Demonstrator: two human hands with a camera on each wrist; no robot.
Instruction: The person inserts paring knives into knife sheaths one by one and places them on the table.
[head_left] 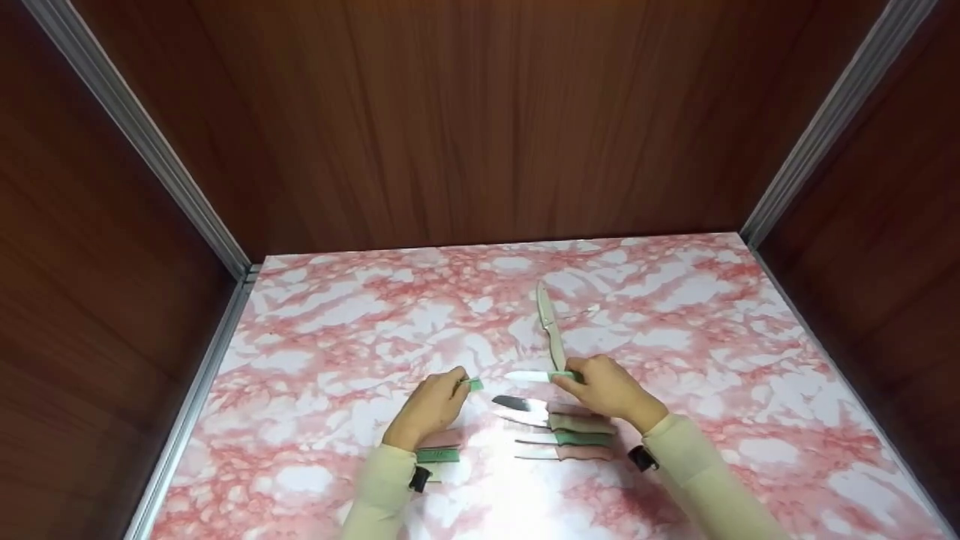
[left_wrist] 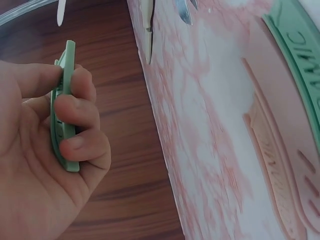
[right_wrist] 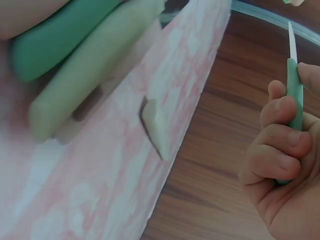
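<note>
In my left hand (head_left: 429, 406) is a small green blade sheath (left_wrist: 70, 54), gripped between thumb and curled fingers. My right hand (head_left: 609, 390) grips a knife by its green handle (right_wrist: 295, 95); its white blade (head_left: 527, 376) points left, toward the sheath. A gap separates blade tip and sheath. Several knives lie in a row below the right hand, blades to the left, among them one with a green handle (head_left: 583, 439) and one with a pink handle (head_left: 585, 453). By the left wrist lie a green sheath (head_left: 438, 455) and a pink sheath (left_wrist: 280, 90).
Beyond the right hand, a beige-handled knife (head_left: 545, 304) lies lengthwise on the pink-and-white marbled table (head_left: 337, 330). Brown wood-grain panels (head_left: 480, 127) with metal corner rails (head_left: 135, 127) enclose the table at the back and sides.
</note>
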